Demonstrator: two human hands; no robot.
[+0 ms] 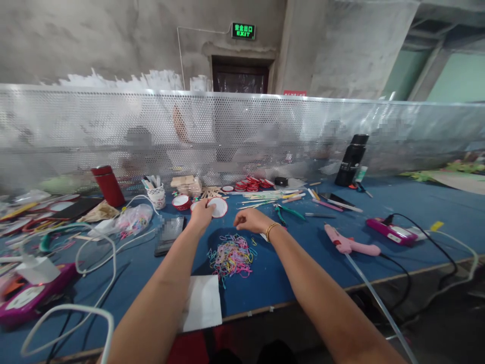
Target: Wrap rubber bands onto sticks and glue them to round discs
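Note:
My left hand (pixel 201 216) is closed on the edge of a white round disc (pixel 219 208) with a red rim, holding it near the back of the blue table. Part of another round piece shows behind the fingers. To the right, my right hand (pixel 253 221) hovers with its fingers curled together; whether something small is in them is hidden. Below and between both hands lies a loose pile of colourful short cords (pixel 233 257). A red-rimmed white cup-like piece (pixel 181 202) stands just left of my left hand.
A pink glue gun (pixel 350 243) with a long clear stick lies right, by a purple power strip (pixel 392 231). Green-handled pliers (pixel 290 212), a black phone (pixel 169 235), a red bottle (pixel 108 186) and a black thermos (pixel 351 161) stand or lie around. White cables loop at left.

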